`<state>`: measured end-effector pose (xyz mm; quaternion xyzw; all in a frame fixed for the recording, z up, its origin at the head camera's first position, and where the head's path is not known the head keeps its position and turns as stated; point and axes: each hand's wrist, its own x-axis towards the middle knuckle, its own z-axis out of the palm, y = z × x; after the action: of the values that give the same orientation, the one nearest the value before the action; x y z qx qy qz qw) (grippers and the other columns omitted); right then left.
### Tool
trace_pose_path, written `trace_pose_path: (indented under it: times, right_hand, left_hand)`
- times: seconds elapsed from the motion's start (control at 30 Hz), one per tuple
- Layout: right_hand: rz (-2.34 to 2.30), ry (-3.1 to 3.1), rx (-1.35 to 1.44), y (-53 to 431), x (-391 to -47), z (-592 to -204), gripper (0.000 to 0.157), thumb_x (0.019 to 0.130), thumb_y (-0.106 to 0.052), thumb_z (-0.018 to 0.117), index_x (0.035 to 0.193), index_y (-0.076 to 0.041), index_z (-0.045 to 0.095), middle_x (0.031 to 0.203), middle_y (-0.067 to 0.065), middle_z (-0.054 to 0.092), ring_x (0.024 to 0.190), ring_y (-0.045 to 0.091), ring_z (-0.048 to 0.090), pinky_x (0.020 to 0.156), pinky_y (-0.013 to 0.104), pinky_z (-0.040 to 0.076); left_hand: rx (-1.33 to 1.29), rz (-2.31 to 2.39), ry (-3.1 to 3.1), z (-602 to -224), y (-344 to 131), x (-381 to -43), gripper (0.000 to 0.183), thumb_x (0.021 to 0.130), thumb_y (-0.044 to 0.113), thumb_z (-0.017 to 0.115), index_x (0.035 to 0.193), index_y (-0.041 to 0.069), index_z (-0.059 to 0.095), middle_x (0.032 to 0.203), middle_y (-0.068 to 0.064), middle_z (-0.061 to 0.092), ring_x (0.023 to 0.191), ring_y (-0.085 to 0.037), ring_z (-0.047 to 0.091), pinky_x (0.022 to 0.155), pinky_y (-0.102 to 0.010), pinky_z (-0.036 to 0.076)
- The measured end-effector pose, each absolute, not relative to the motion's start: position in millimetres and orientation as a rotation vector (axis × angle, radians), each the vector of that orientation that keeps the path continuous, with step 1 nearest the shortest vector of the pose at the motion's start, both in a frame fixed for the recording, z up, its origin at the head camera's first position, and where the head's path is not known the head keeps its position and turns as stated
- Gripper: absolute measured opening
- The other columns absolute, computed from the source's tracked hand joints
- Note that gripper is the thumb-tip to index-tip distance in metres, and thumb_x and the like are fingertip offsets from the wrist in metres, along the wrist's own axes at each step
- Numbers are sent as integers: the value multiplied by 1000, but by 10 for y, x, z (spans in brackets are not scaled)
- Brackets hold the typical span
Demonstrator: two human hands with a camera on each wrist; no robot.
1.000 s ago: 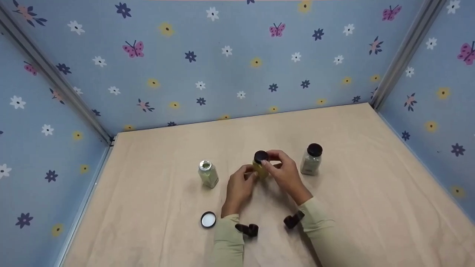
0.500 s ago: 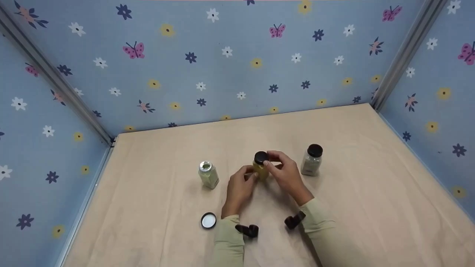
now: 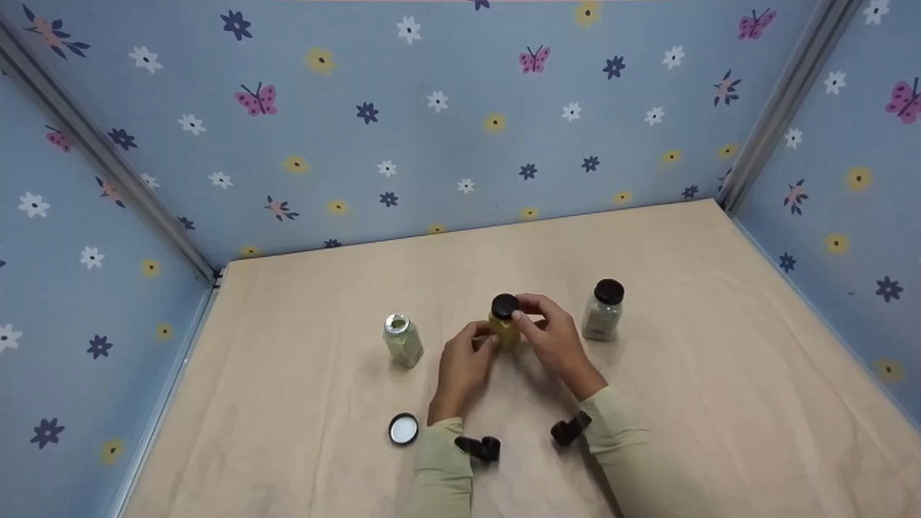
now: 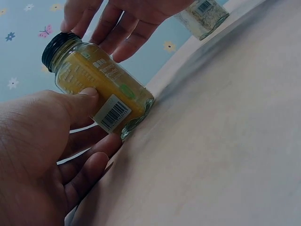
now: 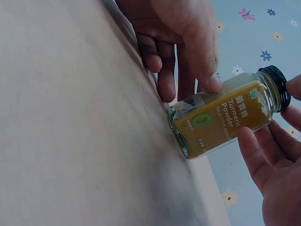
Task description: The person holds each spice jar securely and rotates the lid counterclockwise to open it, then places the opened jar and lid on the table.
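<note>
A glass jar of turmeric powder (image 5: 221, 115) with a black lid (image 3: 505, 306) stands at mid-table, its base at the cloth. The left hand (image 3: 464, 365) holds the jar's body, thumb on the label side and fingers behind, as the left wrist view shows. On the right, the right hand (image 3: 560, 347) pinches the lid's rim between thumb and fingers. To the left stands an open glass jar (image 3: 404, 345) of pale green contents with a silvery mouth. A loose black lid (image 3: 403, 429) lies white inside up, near the left forearm.
A third glass jar (image 3: 603, 316), with a black lid on and pale contents, stands right of the right hand. Flower-and-butterfly panels (image 3: 446, 144) enclose the cloth-covered table (image 3: 273, 403) at the back and both sides. Dark wrist mounts (image 3: 481, 449) stick out from the sleeves.
Both hands keep their hold on the turmeric jar and its lid. Nothing else shifts, apart from a very slight movement of the head view.
</note>
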<state>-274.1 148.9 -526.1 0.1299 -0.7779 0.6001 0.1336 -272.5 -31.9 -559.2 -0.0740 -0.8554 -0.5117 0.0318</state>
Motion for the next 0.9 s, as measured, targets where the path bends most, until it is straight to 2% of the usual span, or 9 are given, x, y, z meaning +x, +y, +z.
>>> trace_pose_path:
  times: [0.33, 0.6, 0.73, 0.9]
  right_hand:
    - [1698, -2265, 388, 1459, -2749, -5269, 37, 92, -27, 76, 125, -13, 67, 117, -1, 66, 107, 16, 62, 81, 40, 55]
    - [1660, -2264, 415, 1373, -2550, -4910, 37, 94, -5, 70, 127, 7, 62, 115, 19, 65, 107, 31, 63, 81, 53, 54]
    - [1675, -2256, 384, 1378, -2590, -4955, 37, 93, -6, 71, 126, 7, 62, 114, 17, 67, 106, 30, 64, 80, 47, 55]
    - [1674, -2242, 384, 1430, -2712, -5182, 32, 92, -10, 74, 122, -2, 66, 113, 10, 69, 104, 26, 65, 77, 44, 54]
  left_hand:
    - [-228, -1580, -2640, -5588, -323, -2703, 27, 100, 27, 64, 126, 22, 66, 121, 5, 69, 106, -13, 65, 93, -38, 51]
    - [-239, -1580, -2634, -5573, -323, -2702, 26, 100, 28, 64, 126, 23, 67, 120, 6, 68, 104, -12, 66, 92, -38, 51]
    - [-230, -1568, -2634, -5565, -321, -2707, 25, 100, 27, 64, 124, 23, 67, 120, 6, 69, 105, -12, 65, 93, -38, 51]
    - [-216, -1592, -2632, -5580, -319, -2683, 25, 100, 27, 64, 124, 23, 68, 120, 5, 69, 105, -13, 65, 92, -38, 51]
